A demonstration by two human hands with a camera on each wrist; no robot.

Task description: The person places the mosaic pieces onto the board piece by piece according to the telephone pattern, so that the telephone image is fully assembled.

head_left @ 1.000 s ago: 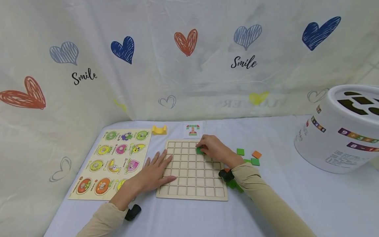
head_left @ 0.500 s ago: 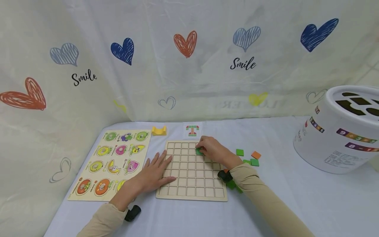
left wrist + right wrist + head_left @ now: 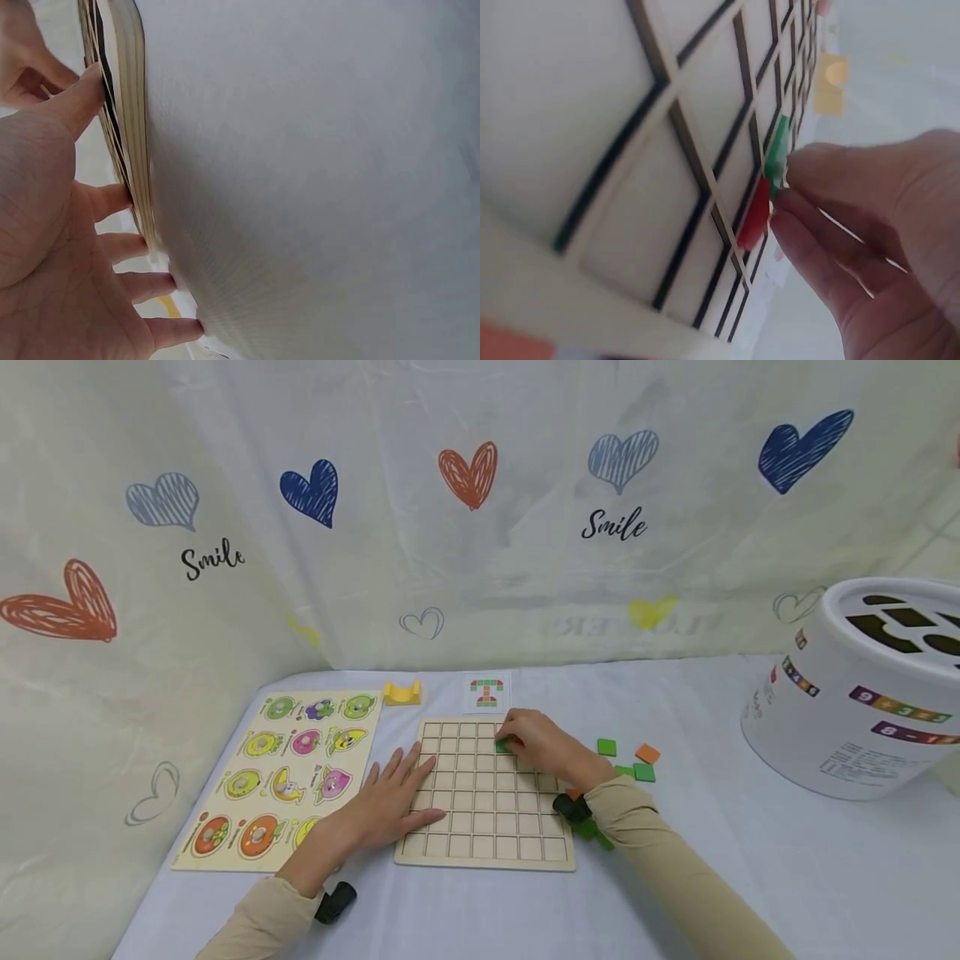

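My right hand [image 3: 536, 743] pinches a green square tile [image 3: 503, 747] at the upper part of the wooden grid board [image 3: 483, 822]. In the right wrist view the green tile [image 3: 778, 150] tilts at a grid cell, with thumb and fingertips against it. Beside it a red piece [image 3: 755, 216] lies in the grid; in the head view the hand hides it. My left hand [image 3: 382, 802] rests with spread fingers on the board's left edge. The left wrist view shows the thumb and fingertips of the left hand [image 3: 67, 232] along the board's side [image 3: 127, 97].
A card [image 3: 487, 692] with a red and green T pattern lies behind the board. Loose green tiles [image 3: 607, 747] and an orange tile [image 3: 647, 753] lie to the right. A fruit puzzle board [image 3: 255, 760], a yellow block [image 3: 402, 693] and a white bucket [image 3: 855, 710] stand around.
The hands hold nearly the same places. My right hand stays at the same grid cell with the green tile; the whole view shifts slightly.
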